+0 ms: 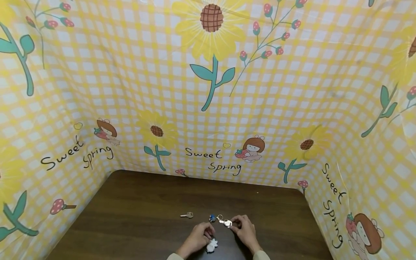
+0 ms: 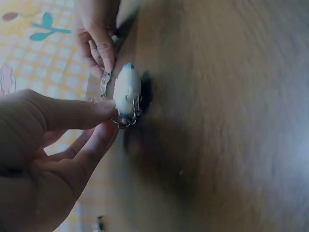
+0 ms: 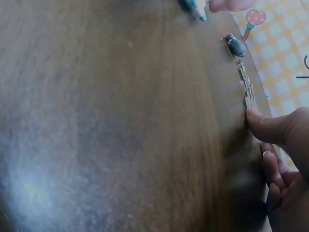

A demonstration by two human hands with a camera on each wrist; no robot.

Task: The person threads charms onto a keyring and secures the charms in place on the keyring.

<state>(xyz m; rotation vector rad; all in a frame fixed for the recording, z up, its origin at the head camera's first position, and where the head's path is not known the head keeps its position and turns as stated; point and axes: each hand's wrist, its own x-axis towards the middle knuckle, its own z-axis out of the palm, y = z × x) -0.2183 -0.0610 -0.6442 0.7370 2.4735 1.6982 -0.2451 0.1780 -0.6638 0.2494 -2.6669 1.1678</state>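
White charm (image 3: pixel 199 7) partly outside right-wrist view

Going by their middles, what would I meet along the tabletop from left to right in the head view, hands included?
Loose key, left hand, white charm, keys, right hand.

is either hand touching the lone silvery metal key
No, the lone silvery metal key lies on the dark brown table, apart from the left hand and the right hand.

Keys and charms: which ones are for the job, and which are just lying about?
For the job:
white charm, in the left grip
bunched keys, in the right grip
blue charm, joined to those keys

Probably just lying about:
lone key, untouched
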